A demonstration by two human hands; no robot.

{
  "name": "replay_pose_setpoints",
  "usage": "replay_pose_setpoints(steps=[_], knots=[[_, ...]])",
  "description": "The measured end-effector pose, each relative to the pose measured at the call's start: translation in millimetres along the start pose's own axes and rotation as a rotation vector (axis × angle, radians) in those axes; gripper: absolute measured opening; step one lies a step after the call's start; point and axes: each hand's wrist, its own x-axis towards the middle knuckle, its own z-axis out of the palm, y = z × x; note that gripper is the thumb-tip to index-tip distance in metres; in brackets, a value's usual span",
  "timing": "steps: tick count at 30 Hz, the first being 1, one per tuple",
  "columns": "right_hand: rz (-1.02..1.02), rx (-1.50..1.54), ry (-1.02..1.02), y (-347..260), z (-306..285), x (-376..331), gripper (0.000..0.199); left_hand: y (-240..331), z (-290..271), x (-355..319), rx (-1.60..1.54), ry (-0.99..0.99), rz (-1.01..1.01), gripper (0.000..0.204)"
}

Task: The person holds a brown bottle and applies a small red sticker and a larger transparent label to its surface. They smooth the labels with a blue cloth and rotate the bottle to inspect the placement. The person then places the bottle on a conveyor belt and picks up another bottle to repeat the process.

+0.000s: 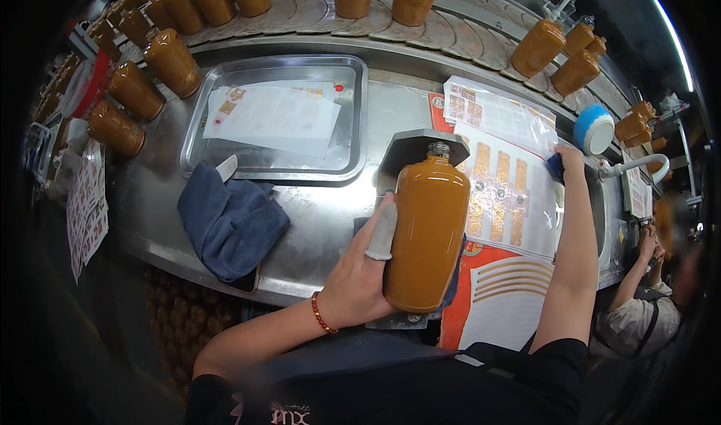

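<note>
A glossy brown glass bottle [429, 233] with a clear threaded neck is in front of me, its neck pointing away. My left hand [359, 275] is closed against its left side and lower end; a pale finger cover and a beaded bracelet show on that hand and wrist. Behind the bottle's neck is a dark grey angular plate [402, 145], and blue cloth shows beneath the bottle. Farther right, my right hand [572, 160] is closed around a small dark blue piece [555, 167], whose kind I cannot make out. It is beside a sheet of gold-patterned decals [498, 188].
A metal tray [351, 151] holds wet-looking white sheets [274, 120]. Left of me lies a crumpled blue cloth [229, 218]. Brown bottles [173, 63] stand on the left and along the conveyor [300, 13] behind. A co-worker [646, 305] is at far right, near a white curved tap [638, 163].
</note>
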Motion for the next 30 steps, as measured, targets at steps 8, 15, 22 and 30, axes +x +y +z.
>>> replay_pose_setpoints(steps=[8,15,22,30], knots=[[-0.38,0.08,0.035,-122.4,-35.6,-78.6,0.026,10.9,-10.1,1.1,0.113,-0.035,-0.055,0.113],[-0.631,0.409,-0.58,-293.5,-58.3,-312.4,0.025,11.5,-14.2,7.7,0.117,-0.042,0.048,0.111],[-0.883,0.104,-0.825,-343.4,-45.8,-375.0,0.029,18.2,-24.1,8.9,0.129,-0.081,0.0,0.127],[-0.855,0.088,-0.652,-337.2,-29.5,-384.1,0.029,4.1,-14.8,38.1,-0.436,-0.01,-0.354,0.072]])
